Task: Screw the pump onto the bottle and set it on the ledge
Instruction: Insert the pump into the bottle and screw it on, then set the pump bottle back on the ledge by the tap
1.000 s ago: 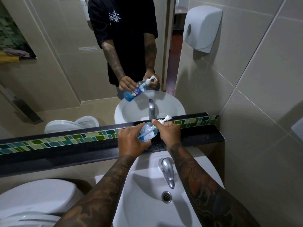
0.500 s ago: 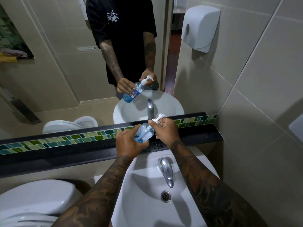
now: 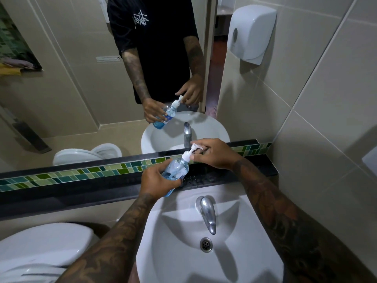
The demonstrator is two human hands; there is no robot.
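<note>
A clear plastic bottle point(image 3: 176, 168) with blue liquid in its bottom is tilted in my left hand point(image 3: 158, 180), which wraps its lower half. The white pump point(image 3: 190, 152) sits on the bottle's neck, its nozzle pointing right. My right hand point(image 3: 214, 154) pinches the pump's collar and head with thumb and fingertips. Both hands hover over the dark ledge point(image 3: 263, 166) behind the sink. The mirror above repeats the bottle and hands.
A white sink point(image 3: 240, 231) with a chrome tap point(image 3: 208, 213) and drain lies below my hands. A white toilet point(image 3: 40, 252) is at the lower left. A green tile strip point(image 3: 71, 176) runs along the ledge. A white dispenser point(image 3: 252, 31) hangs on the right wall.
The bottle has tipped more upright, with the pump now seated on its neck. My right hand has loosened from a closed grip to a fingertip hold on the pump.
</note>
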